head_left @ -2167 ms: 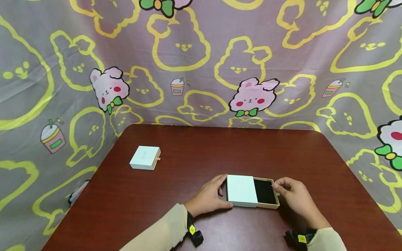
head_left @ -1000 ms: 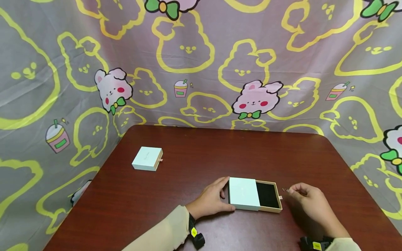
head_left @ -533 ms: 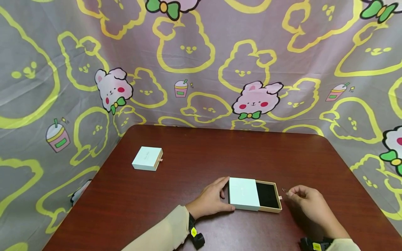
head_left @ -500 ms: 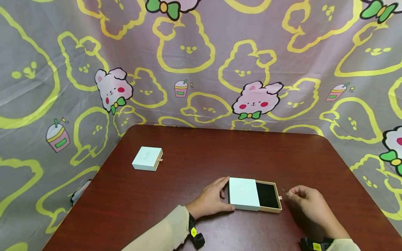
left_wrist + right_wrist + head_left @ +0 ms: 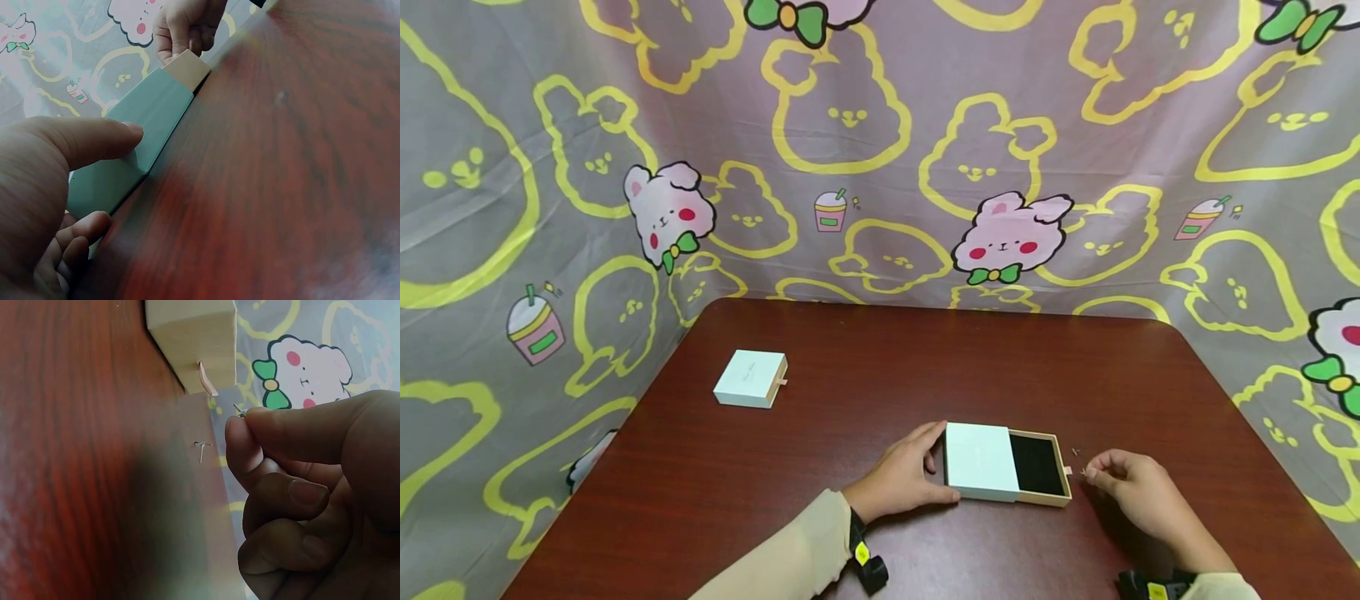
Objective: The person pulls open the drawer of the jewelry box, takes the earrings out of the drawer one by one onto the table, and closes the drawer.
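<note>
My left hand holds the left end of a pale mint drawer box, thumb along its near side. The inner drawer is pulled partly out to the right, showing a black lining. In the right wrist view, my right hand pinches a tiny silver stud earring between thumb and forefinger, mostly hidden by the fingertips. A second stud earring rests on the table near the drawer's pink ribbon tab. My right hand is just right of that tab.
A second pale mint box, shut, with its own ribbon tab, sits at the far left of the dark red-brown table. A cartoon-printed curtain hangs around the table's back and sides.
My right hand has left the drawer's edge for the table at its right. One earring now lies on the table, and the hand has shifted slightly nearer me. My left hand stays on the box.
</note>
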Motion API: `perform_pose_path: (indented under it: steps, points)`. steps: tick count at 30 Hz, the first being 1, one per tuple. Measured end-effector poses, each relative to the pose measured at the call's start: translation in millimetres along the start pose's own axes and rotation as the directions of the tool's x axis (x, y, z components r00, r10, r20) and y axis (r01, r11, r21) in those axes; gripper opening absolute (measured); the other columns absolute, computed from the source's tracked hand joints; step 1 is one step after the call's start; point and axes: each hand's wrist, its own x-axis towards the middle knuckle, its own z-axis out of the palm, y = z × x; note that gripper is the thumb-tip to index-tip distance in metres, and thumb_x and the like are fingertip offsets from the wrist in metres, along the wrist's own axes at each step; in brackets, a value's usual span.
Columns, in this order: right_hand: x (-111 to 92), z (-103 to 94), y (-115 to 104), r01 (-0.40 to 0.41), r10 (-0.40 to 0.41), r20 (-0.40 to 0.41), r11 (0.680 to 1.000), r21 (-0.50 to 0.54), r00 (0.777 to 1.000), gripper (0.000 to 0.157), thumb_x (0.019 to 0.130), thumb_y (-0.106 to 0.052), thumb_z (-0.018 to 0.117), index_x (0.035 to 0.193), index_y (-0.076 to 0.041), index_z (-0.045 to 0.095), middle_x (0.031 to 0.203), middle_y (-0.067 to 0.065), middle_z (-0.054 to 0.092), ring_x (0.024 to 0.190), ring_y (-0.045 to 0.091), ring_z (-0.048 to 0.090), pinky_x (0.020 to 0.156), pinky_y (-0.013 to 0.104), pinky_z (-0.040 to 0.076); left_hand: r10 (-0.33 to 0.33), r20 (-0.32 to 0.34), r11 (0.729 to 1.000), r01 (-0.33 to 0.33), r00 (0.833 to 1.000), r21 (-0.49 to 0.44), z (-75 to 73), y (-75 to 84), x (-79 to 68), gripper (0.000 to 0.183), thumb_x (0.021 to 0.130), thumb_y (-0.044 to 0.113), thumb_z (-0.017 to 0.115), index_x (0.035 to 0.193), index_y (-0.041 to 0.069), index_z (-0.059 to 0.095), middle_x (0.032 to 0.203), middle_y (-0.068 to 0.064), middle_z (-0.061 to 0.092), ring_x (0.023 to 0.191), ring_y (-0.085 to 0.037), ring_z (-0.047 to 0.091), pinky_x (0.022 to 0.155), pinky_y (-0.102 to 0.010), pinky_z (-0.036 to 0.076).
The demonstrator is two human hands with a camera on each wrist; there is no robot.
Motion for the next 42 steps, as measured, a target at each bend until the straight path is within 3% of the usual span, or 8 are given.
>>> perform_pose_path:
  steps: [32, 42]
  points:
    - [-3.0, 1.9, 7.1, 0.009, -0.008, 0.034, 0.999, -0.041, 0.999, 0.007, 0.09, -0.01, 0.068, 0.083, -0.011, 0.067, 0.077, -0.002, 0.063, 0.067, 0.01, 0.049, 0.06, 0.028, 0.038, -0.012, 0.003, 1.0, 0.012, 1.0, 0.013, -1.2, 0.0, 1.6, 0.103, 0.072, 0.045, 0.085, 0.153, 0.008, 0.031, 0.147, 0.002, 0.039, 0.074, 0.003, 0.051, 0.073, -0.02, 0.043]
    - [-5.6, 3.8, 9.2, 0.006, -0.004, 0.048, 0.999, -0.046, 0.999, 0.008, 0.089, -0.013, 0.07, 0.082, -0.012, 0.067, 0.078, -0.003, 0.063, 0.068, 0.01, 0.049, 0.062, 0.028, 0.039, -0.014, 0.003, 1.0, 0.014, 1.0, 0.018, 0.2, 0.4, -0.6, 0.103, 0.073, 0.045, 0.085, 0.153, 0.008, 0.031, 0.146, 0.002, 0.039, 0.075, 0.003, 0.051, 0.081, -0.023, 0.043]
